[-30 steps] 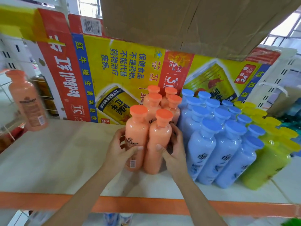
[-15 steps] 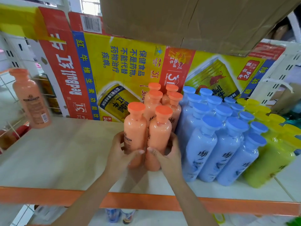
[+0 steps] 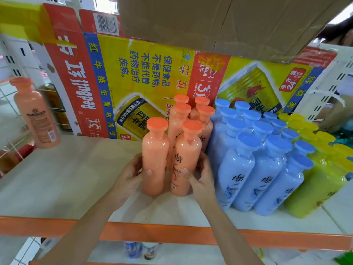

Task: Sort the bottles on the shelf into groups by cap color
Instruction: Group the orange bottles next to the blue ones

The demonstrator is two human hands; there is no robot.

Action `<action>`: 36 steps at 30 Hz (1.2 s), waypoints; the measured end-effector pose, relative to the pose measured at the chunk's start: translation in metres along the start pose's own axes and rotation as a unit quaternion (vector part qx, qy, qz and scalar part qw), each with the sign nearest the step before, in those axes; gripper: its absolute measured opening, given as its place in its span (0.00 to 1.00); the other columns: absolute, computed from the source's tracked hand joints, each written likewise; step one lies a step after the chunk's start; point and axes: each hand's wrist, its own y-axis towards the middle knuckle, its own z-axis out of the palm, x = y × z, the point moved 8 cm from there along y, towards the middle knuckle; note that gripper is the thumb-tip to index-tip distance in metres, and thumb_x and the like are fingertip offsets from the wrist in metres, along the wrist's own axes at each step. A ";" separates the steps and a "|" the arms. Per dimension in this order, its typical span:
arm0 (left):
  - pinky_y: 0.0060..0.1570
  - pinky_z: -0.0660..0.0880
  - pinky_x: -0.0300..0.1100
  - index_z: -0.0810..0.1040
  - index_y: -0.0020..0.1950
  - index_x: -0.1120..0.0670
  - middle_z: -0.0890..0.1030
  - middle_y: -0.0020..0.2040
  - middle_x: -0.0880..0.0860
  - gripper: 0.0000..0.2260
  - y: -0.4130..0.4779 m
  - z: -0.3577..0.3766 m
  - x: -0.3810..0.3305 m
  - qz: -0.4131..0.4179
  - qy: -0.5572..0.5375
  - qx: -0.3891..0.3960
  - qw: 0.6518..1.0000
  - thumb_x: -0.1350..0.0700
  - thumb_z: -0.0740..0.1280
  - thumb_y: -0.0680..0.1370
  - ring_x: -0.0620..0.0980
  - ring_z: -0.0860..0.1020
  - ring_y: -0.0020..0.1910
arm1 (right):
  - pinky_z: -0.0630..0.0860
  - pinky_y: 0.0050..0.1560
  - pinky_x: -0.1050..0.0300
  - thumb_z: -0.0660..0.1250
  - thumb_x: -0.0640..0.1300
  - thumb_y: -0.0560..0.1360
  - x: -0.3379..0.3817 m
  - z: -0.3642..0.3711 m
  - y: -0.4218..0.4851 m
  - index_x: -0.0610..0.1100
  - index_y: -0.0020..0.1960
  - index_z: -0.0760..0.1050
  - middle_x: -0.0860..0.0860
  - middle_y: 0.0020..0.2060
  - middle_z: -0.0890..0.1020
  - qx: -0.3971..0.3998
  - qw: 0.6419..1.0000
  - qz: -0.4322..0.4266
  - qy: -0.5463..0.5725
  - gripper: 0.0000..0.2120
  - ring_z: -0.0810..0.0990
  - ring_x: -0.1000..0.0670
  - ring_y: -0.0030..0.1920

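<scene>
Two orange-capped bottles stand upright at the front of the orange group on the white shelf (image 3: 57,180). My left hand (image 3: 131,175) grips the left front orange bottle (image 3: 155,150) low on its body. My right hand (image 3: 202,178) grips the right front orange bottle (image 3: 188,152) the same way. Behind them stand several more orange-capped bottles (image 3: 181,113). To the right come several blue-capped bottles (image 3: 254,159), then several yellow-capped bottles (image 3: 321,173). One lone orange-capped bottle (image 3: 34,113) stands far left.
A Red Bull cardboard sheet (image 3: 133,77) lines the back of the shelf. A brown carton (image 3: 219,22) hangs overhead. The shelf's orange front rail (image 3: 172,234) runs below my wrists. A wire rack (image 3: 11,111) lies left, and bottles show on the level below.
The two front orange bottles have slid slightly apart and toward the group behind, with both hands still wrapped round them. The view has shifted a little.
</scene>
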 end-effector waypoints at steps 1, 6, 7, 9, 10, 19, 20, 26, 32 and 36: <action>0.53 0.74 0.34 0.69 0.65 0.49 0.78 0.60 0.46 0.41 0.000 -0.001 0.002 -0.005 0.004 0.003 1.000 0.32 0.73 0.57 0.43 0.75 0.60 | 0.72 0.62 0.59 0.69 0.54 0.63 0.000 0.001 0.000 0.51 0.63 0.65 0.52 0.61 0.75 0.003 1.000 0.003 0.001 0.31 0.75 0.57 0.61; 0.49 0.74 0.31 0.64 0.67 0.51 0.74 0.61 0.45 0.51 -0.002 0.006 0.001 -0.004 0.037 -0.023 0.999 0.29 0.73 0.51 0.40 0.74 0.58 | 0.71 0.63 0.59 0.69 0.56 0.63 -0.006 0.002 0.000 0.53 0.64 0.65 0.53 0.62 0.74 0.010 1.000 0.010 -0.005 0.31 0.74 0.58 0.62; 0.47 0.74 0.29 0.62 0.66 0.49 0.73 0.59 0.43 0.52 -0.002 0.008 -0.001 0.005 0.043 -0.045 0.998 0.30 0.74 0.48 0.36 0.74 0.56 | 0.71 0.63 0.59 0.71 0.57 0.62 -0.006 0.003 0.000 0.53 0.65 0.64 0.53 0.63 0.74 0.010 1.000 0.009 -0.009 0.34 0.74 0.58 0.62; 0.47 0.74 0.31 0.60 0.64 0.47 0.71 0.58 0.43 0.53 -0.002 0.009 0.000 0.024 0.060 -0.105 0.992 0.33 0.76 0.45 0.34 0.74 0.55 | 0.72 0.62 0.57 0.73 0.58 0.59 -0.006 0.004 0.000 0.51 0.67 0.63 0.51 0.63 0.74 -0.001 1.000 0.002 -0.030 0.40 0.73 0.57 0.63; 0.50 0.74 0.35 0.59 0.63 0.47 0.71 0.58 0.45 0.52 -0.002 0.008 0.002 0.031 0.070 -0.132 0.988 0.35 0.77 0.45 0.38 0.74 0.56 | 0.72 0.62 0.57 0.74 0.58 0.58 -0.007 0.004 0.000 0.50 0.67 0.63 0.50 0.63 0.74 -0.008 0.999 0.002 -0.038 0.42 0.74 0.56 0.62; 0.44 0.74 0.31 0.65 0.56 0.47 0.73 0.55 0.45 0.36 -0.002 0.006 0.005 0.034 0.031 -0.118 0.992 0.47 0.76 0.52 0.31 0.75 0.49 | 0.72 0.62 0.57 0.72 0.57 0.59 -0.008 -0.002 0.005 0.57 0.64 0.63 0.55 0.62 0.74 -0.004 1.000 -0.006 -0.030 0.36 0.74 0.58 0.61; 0.44 0.75 0.32 0.66 0.55 0.47 0.75 0.54 0.46 0.35 -0.001 0.005 0.006 0.025 0.021 -0.104 0.994 0.46 0.76 0.51 0.33 0.76 0.49 | 0.72 0.62 0.56 0.72 0.57 0.59 -0.008 -0.002 0.005 0.58 0.63 0.63 0.55 0.62 0.75 0.003 1.000 -0.003 -0.026 0.35 0.74 0.58 0.61; 0.49 0.76 0.41 0.71 0.59 0.50 0.80 0.55 0.51 0.42 0.005 0.002 0.013 -0.019 0.012 -0.026 0.999 0.36 0.78 0.50 0.47 0.78 0.54 | 0.72 0.61 0.61 0.72 0.50 0.62 -0.013 0.001 0.010 0.54 0.60 0.67 0.58 0.58 0.76 0.041 0.999 0.016 0.007 0.29 0.75 0.61 0.59; 0.48 0.76 0.36 0.70 0.64 0.54 0.79 0.57 0.52 0.46 0.008 0.005 0.016 -0.037 0.013 0.001 0.999 0.34 0.76 0.52 0.45 0.77 0.56 | 0.72 0.59 0.64 0.69 0.42 0.65 -0.019 0.004 0.015 0.52 0.60 0.66 0.55 0.58 0.75 0.073 0.997 0.029 0.017 0.25 0.75 0.64 0.57; 0.47 0.75 0.33 0.71 0.63 0.52 0.81 0.55 0.49 0.44 0.007 0.006 0.013 -0.028 0.010 0.000 1.000 0.33 0.75 0.53 0.41 0.78 0.54 | 0.72 0.53 0.69 0.68 0.40 0.65 -0.018 0.006 0.016 0.51 0.58 0.66 0.56 0.56 0.76 0.093 0.995 0.030 0.033 0.24 0.77 0.66 0.53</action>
